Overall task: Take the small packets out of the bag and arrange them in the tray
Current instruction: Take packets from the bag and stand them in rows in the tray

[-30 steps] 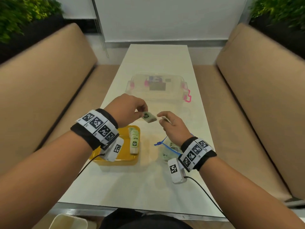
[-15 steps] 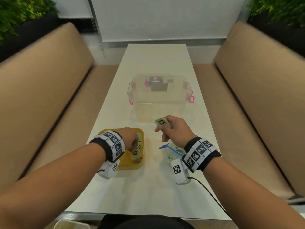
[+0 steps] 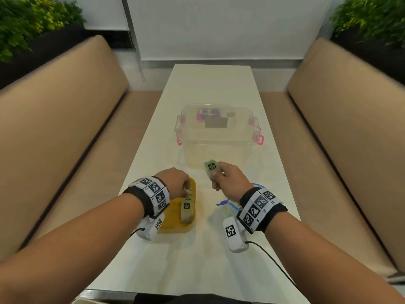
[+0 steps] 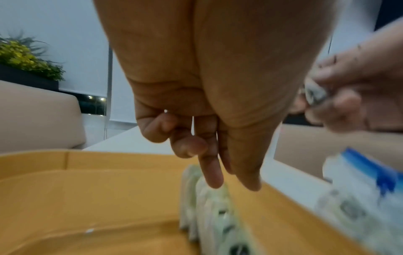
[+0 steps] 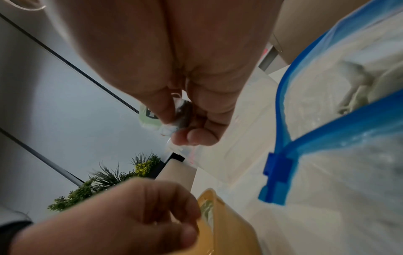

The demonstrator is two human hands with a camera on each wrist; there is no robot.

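The yellow tray (image 3: pixel 173 224) lies on the table at front left with a row of pale green packets (image 3: pixel 187 207) along its right side. My left hand (image 3: pixel 186 190) reaches down into the tray. In the left wrist view its index fingertip (image 4: pixel 214 183) touches the top of the far end of the row (image 4: pixel 218 220), thumb beside it, other fingers curled. My right hand (image 3: pixel 215 174) is raised right of the tray and pinches a green packet (image 3: pixel 211 168) upright. The clear zip bag (image 3: pixel 225 208) with a blue seal lies under my right wrist, with packets inside (image 5: pixel 357 77).
A clear plastic box (image 3: pixel 219 132) with pink latches stands on the white table (image 3: pixel 210 266) just beyond my hands. Tan benches (image 3: pixel 65 128) run along both sides of the table. Wrist camera cables trail near the front edge.
My left hand took a packet from the right hand, carried it down into the tray and now rests a finger on the row. My right hand has raised another packet.
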